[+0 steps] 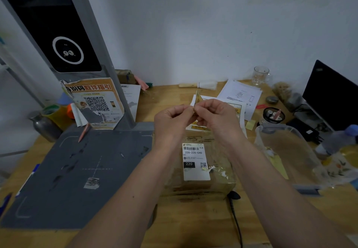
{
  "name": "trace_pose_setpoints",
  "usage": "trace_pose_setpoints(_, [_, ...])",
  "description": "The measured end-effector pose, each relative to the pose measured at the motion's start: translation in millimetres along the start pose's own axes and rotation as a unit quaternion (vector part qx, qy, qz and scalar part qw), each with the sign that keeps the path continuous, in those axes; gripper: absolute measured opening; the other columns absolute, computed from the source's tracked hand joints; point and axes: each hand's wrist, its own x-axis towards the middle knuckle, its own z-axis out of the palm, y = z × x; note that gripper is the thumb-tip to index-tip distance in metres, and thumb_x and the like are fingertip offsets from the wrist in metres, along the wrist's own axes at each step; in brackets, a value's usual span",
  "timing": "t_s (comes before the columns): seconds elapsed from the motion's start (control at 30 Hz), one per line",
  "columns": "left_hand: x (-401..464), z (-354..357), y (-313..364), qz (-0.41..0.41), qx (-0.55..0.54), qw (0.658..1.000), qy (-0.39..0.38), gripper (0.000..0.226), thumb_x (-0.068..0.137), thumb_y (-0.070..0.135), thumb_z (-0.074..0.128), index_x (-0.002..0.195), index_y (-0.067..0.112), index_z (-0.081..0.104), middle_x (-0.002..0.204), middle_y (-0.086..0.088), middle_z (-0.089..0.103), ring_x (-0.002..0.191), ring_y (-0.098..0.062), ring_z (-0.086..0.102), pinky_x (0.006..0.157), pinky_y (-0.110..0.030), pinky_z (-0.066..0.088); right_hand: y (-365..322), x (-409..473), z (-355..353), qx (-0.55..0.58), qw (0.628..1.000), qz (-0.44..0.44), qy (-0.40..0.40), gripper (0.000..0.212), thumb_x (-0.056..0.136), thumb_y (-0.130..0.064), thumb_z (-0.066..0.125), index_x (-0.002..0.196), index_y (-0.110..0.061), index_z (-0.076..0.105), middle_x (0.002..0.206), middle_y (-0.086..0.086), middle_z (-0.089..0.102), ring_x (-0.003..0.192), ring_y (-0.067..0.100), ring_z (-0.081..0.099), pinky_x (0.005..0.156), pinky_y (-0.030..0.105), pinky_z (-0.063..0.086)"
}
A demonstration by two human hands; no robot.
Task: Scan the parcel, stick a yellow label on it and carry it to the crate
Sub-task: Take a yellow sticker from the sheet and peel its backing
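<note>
Both hands, the left hand (172,120) and right hand (215,116), are pinching a yellow label (198,98) above the parcel (199,168), apparently peeling it off its backing. The parcel is lying on the table (193,218) beside the grey scanner mat (77,174). Peeling slowly from one corner should be keeping it from curling.

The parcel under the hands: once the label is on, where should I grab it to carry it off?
Probably by the two short sides, one hand each. The parcel lies flat on the table, wide and low, so coming in from left and right gets fingers under its edges. Avoid pressing the white shipping label on top.
</note>
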Motion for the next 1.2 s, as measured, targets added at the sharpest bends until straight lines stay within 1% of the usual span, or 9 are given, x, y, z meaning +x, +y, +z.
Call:
trace_pose_setpoints(0.17, [1.7,-0.4,-0.5,-0.038,-0.044,0.998,0.004,0.010,0.080,0.004,0.071,0.088,0.001,0.074,0.088,-0.013,0.076,0.082,-0.020,0.075,0.081,-0.029,0.058,-0.1,-0.1,0.9,0.014,1.000,0.010,-0.009,0.016,0.087,0.001,0.059,0.077,-0.009,0.063,0.070,0.007,0.061,0.060,0.012,0.055,0.057,0.021,0.051])
trace_pose_setpoints(0.3, [1.8,-1.0,-2.2,-0.042,-0.046,0.998,0.003,0.008,0.077,0.008,0.073,0.083,0.004,0.075,0.097,-0.013,0.075,0.085,-0.020,0.074,0.087,-0.033,0.056,-0.3,-0.9,0.8,0.041,0.999,0.024,-0.011,0.008,0.089,-0.010,0.061,0.083,-0.006,0.064,0.074,0.009,0.062,0.063,0.014,0.057,0.060,0.025,0.052])
trace_pose_setpoints(0.37, [0.7,-1.3,-2.2,-0.039,-0.038,0.999,-0.002,0.012,0.076,0.013,0.076,0.086,0.006,0.076,0.094,-0.011,0.076,0.087,-0.019,0.074,0.088,-0.035,0.056,0.2,-1.3,0.5,0.037,0.999,0.023,-0.009,0.007,0.087,-0.012,0.065,0.084,-0.005,0.065,0.074,0.010,0.062,0.063,0.014,0.057,0.061,0.025,0.052])
trace_pose_setpoints(0.47, [-2.4,-0.5,-0.4,-0.036,-0.037,0.999,-0.005,0.013,0.076,0.015,0.077,0.086,0.007,0.076,0.086,-0.008,0.077,0.087,-0.019,0.074,0.088,-0.035,0.056,0.4,-1.2,-0.2,0.013,1.000,0.017,-0.003,0.006,0.084,-0.010,0.067,0.083,-0.005,0.066,0.075,0.011,0.062,0.064,0.013,0.058,0.061,0.023,0.053])
trace_pose_setpoints(0.53, [-3.4,-0.1,0.4,-0.032,-0.037,0.999,-0.004,0.008,0.077,0.013,0.076,0.083,0.008,0.076,0.085,-0.008,0.077,0.086,-0.019,0.074,0.089,-0.035,0.056,-0.1,-1.0,-0.8,0.000,1.000,0.015,-0.001,0.006,0.084,-0.009,0.067,0.081,-0.004,0.066,0.074,0.012,0.062,0.064,0.014,0.058,0.061,0.023,0.053])
trace_pose_setpoints(0.8, [-6.0,0.9,2.0,-0.032,-0.041,0.999,0.002,0.003,0.079,0.008,0.073,0.080,0.009,0.075,0.080,-0.005,0.077,0.084,-0.018,0.074,0.083,-0.031,0.057,-2.1,-1.8,-1.3,0.001,1.000,0.019,-0.006,0.010,0.085,-0.007,0.064,0.075,-0.006,0.066,0.072,0.011,0.062,0.066,0.017,0.058,0.065,0.027,0.053])
trace_pose_setpoints(1.0, [-5.6,2.0,2.1,-0.052,-0.094,0.994,0.006,0.001,0.078,0.003,0.072,0.079,0.004,0.072,0.082,-0.010,0.074,0.082,-0.020,0.074,0.080,-0.028,0.057,-2.8,-3.8,-0.8,-0.004,1.000,0.018,-0.004,0.010,0.085,-0.008,0.064,0.075,-0.004,0.065,0.071,0.012,0.059,0.063,0.016,0.055,0.064,0.026,0.052])
trace_pose_setpoints(1.1, [-4.9,2.4,1.1,-0.053,-0.108,0.993,-0.002,0.007,0.079,0.002,0.071,0.073,0.006,0.072,0.077,-0.008,0.074,0.081,-0.020,0.073,0.080,-0.028,0.056,-1.7,-4.7,-2.4,-0.002,1.000,0.016,-0.002,0.011,0.085,-0.007,0.063,0.075,-0.004,0.064,0.069,0.010,0.058,0.062,0.015,0.055,0.063,0.026,0.052])
trace_pose_setpoints(1.2, [-5.7,2.6,1.2,-0.042,-0.100,0.994,-0.020,0.010,0.080,0.001,0.069,0.072,0.007,0.073,0.075,-0.008,0.074,0.082,-0.021,0.073,0.080,-0.028,0.056,-1.0,-5.8,-3.1,-0.001,1.000,0.011,-0.005,0.011,0.086,-0.006,0.062,0.076,-0.003,0.064,0.070,0.011,0.058,0.062,0.015,0.054,0.058,0.021,0.051])
